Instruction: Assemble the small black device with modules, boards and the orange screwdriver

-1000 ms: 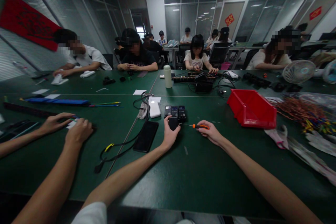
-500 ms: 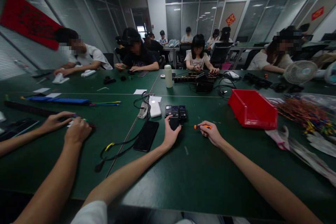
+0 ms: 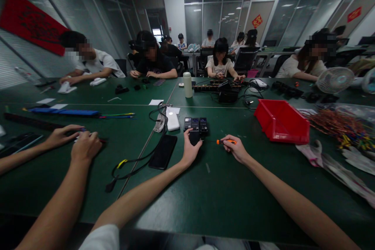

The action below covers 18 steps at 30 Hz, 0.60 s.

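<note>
In the head view, my left hand point(image 3: 191, 149) is closed around a small black box-shaped device point(image 3: 194, 137), thumb and fingers on its sides. Just beyond it stand black box-like units point(image 3: 195, 124) of similar size, with pale labels, side by side on the green table. My right hand point(image 3: 236, 149) grips the orange handle of a screwdriver point(image 3: 231, 141). Its thin shaft points left toward the device's right side; whether the tip touches is too faint to tell. A black smartphone point(image 3: 163, 152) lies left of my left hand.
A red bin point(image 3: 281, 123) stands right of my right hand, with gloves point(image 3: 336, 168) and bundled wires point(image 3: 342, 127) beyond. A black cable point(image 3: 136, 160), a white power bank point(image 3: 172, 119) and a green bottle point(image 3: 188, 86) are nearby. A co-worker's hands point(image 3: 84, 146) work at left.
My hands, the black device and the screwdriver look unmoved. At left, the co-worker's fingers have shifted slightly; across the table, other people's hands have moved a little.
</note>
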{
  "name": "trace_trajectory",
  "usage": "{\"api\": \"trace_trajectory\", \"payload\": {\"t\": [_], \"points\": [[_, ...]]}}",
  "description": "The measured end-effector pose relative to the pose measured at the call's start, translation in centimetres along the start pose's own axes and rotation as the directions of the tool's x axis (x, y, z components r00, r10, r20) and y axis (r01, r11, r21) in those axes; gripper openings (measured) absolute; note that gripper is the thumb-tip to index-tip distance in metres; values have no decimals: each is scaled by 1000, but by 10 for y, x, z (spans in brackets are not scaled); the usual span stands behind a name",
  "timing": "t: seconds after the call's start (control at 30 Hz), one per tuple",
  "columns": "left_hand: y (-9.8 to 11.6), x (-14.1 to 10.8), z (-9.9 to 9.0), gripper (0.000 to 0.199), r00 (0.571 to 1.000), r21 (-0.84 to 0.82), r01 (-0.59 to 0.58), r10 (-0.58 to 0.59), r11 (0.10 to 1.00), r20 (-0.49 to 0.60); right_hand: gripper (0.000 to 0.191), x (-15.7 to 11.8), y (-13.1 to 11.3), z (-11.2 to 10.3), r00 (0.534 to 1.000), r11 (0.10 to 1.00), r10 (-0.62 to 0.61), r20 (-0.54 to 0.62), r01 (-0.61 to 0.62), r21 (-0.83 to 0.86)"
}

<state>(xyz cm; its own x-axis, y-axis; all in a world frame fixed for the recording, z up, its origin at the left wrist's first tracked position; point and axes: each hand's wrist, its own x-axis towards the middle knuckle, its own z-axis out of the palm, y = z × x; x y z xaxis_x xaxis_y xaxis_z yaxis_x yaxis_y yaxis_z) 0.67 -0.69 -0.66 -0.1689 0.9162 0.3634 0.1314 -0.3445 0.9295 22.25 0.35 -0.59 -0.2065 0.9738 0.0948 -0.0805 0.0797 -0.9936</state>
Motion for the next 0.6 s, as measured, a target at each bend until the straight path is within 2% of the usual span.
{"api": "trace_trajectory", "payload": {"t": [0.6], "points": [[0,-1,1,57,1000,18,14,-14,1000,9,23,0,-2,0,1000,999,24,-10,-24,44]]}}
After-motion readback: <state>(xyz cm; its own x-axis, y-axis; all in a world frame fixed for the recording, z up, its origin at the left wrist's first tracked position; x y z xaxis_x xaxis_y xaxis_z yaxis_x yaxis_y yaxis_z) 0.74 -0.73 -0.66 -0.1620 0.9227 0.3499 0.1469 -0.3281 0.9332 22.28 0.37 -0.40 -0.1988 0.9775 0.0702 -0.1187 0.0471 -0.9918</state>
